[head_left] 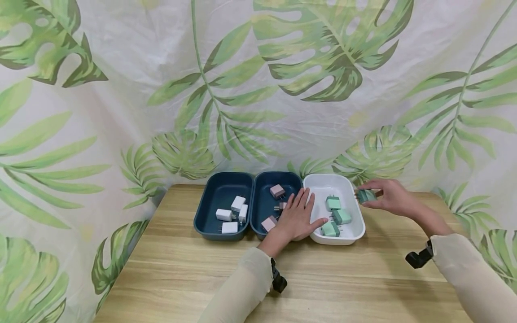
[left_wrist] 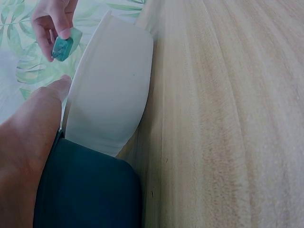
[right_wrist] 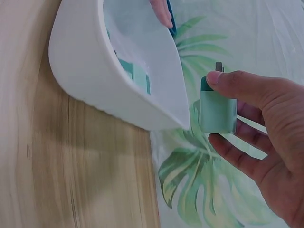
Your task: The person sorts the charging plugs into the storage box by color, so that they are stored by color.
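My right hand [head_left: 393, 197] pinches a two-tone green plug charger [right_wrist: 218, 111] between thumb and fingers, its prongs sticking out past the thumb. It is held up beside the right rim of a white bin [head_left: 339, 241]. Inside that bin lie several green chargers [head_left: 341, 216]. My left hand [head_left: 296, 217] is spread flat, fingers straight, over the adjoining rims of the white bin and the dark blue middle bin [head_left: 266, 184]. Pink chargers [head_left: 277, 191] lie in the middle bin, partly hidden by the left hand.
A second dark blue bin [head_left: 218, 188] on the left contains several white chargers [head_left: 230, 228]. All three bins stand side by side at the back of a wooden table [head_left: 181, 273]. Behind them hangs a leaf-patterned cloth [head_left: 242, 112].
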Available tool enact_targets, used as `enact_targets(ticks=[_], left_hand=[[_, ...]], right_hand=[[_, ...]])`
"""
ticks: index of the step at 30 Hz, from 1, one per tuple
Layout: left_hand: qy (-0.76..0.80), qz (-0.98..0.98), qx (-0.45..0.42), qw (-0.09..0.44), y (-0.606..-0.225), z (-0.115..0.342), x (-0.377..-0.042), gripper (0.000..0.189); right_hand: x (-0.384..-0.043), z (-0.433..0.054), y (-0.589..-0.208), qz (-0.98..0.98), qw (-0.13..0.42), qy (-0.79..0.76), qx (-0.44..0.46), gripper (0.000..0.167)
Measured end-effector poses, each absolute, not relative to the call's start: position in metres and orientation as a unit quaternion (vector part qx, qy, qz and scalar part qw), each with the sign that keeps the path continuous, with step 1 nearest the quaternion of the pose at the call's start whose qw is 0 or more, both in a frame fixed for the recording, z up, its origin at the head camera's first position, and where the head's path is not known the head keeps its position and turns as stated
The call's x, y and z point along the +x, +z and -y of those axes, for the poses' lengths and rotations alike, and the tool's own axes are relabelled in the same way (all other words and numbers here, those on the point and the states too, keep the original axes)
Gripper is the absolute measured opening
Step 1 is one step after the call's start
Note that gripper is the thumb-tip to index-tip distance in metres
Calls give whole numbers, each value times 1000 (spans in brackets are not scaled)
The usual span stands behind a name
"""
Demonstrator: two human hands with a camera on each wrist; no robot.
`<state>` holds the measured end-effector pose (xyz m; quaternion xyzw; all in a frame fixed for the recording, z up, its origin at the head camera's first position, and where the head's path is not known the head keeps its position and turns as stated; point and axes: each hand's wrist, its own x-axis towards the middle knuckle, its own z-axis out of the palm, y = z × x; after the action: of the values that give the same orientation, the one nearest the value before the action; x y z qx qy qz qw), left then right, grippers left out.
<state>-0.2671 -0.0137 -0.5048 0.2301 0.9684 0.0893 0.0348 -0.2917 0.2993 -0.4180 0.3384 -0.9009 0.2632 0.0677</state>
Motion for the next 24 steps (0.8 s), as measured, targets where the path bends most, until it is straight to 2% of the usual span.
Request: enact_targets(ticks=[17,24], left_hand=[[86,-969,229,37,-505,14,-269,95],[82,-969,230,35,-506,13,-269,96]], right_hand=[[-310,-263,-421,907,33,242,341,41],[-324,-255,-431,905,35,236,352,42]])
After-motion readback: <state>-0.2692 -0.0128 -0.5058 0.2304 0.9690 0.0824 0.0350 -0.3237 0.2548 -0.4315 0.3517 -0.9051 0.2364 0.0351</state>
